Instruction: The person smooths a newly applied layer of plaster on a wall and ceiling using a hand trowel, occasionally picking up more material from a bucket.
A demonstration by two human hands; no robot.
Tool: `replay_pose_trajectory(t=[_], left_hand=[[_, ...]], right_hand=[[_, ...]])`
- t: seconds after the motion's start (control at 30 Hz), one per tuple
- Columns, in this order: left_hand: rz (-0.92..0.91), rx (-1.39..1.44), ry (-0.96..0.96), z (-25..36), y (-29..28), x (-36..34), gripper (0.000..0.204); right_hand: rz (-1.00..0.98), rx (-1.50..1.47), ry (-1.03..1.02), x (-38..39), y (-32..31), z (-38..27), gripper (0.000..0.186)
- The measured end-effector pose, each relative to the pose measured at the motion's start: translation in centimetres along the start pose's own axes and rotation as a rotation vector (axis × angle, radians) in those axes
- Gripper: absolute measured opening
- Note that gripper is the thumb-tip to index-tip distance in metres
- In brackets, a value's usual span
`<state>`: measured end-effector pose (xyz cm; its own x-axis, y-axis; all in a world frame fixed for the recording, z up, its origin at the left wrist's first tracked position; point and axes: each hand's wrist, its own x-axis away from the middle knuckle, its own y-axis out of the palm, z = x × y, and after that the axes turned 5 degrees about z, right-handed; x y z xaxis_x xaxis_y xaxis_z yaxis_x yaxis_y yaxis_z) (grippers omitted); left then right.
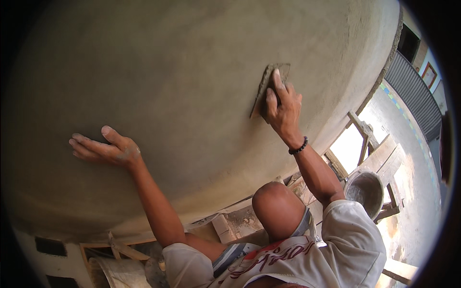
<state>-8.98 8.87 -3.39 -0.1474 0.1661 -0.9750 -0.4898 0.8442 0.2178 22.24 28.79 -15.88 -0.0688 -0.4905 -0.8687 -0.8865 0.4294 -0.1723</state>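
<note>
A broad wall of damp grey plaster (192, 86) fills most of the head view. My right hand (285, 108), a dark bead bracelet on its wrist, is closed round a plastering trowel (261, 93). The trowel's blade lies against the plaster, tilted, with wet mortar along its left edge; its handle is mostly hidden by my fingers. Away to the left, my left hand (108, 146) is held up before the wall, empty, fingers stretched out and thumb apart. Grey mortar smears its skin. Whether it touches the plaster I cannot tell.
Below the wall are wooden scaffold planks (384, 156) and a mortar-stained bucket (365, 192) at the right. My bent knee (278, 209) is close to the wall. A pale rounded container (120, 273) stands at lower left. Beyond the wall's right edge is a corrugated metal sheet (413, 89).
</note>
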Motion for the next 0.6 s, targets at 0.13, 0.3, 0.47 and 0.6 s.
replay_pose_trajectory(t=[0.13,0.3,0.47,0.6], left_hand=[[-0.017,0.055,-0.053,0.7,0.4,0.7,0.064],[0.040,0.057,0.149,-1.7,-0.4,0.4,0.059],[0.047,0.078,0.179,-0.9,0.6,0.3,0.059],[-0.050,0.055,-0.036,-0.1,0.1,0.7,0.062]], right_hand=[[-0.076,-0.021,-0.219,-1.6,0.4,-5.7,0.059],[-0.107,0.012,-0.178,3.9,0.4,-0.6,0.057],[0.141,-0.061,0.683,20.3,1.6,15.9,0.054],[0.043,-0.021,0.656,23.6,2.8,14.5,0.054]])
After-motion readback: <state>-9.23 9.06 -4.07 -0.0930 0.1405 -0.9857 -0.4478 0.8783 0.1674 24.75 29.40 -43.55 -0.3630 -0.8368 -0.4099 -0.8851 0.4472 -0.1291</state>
